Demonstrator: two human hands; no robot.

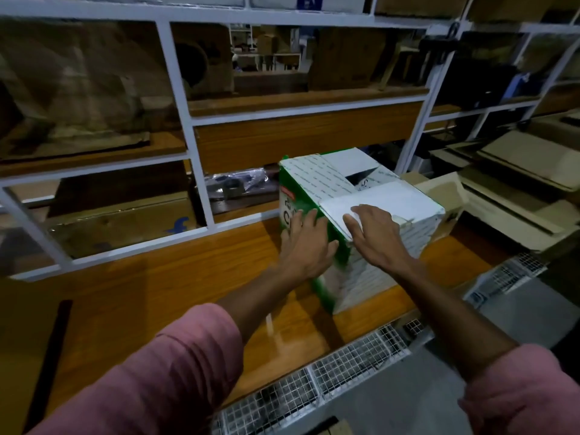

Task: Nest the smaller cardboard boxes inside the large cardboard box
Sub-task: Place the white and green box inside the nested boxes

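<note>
A large green and white cardboard box [317, 183] stands on the wooden counter [157, 293], right of centre. Its top flaps are folded down, leaving a small dark gap in the middle. My left hand [306, 243] lies flat against the box's green near-left side, fingers spread. My right hand [375, 235] rests palm down on the white near top flap at the box's corner. A plain tan box [439, 191] stands just behind the large box on its right. Whatever is inside the large box is hidden.
White-framed shelves [194, 142] with brown cartons rise behind the counter. A plastic-wrapped item [235, 183] lies on the low shelf left of the box. Flattened cardboard [518, 171] is piled at the right. A wire mesh rack [329, 372] runs along the counter's front edge.
</note>
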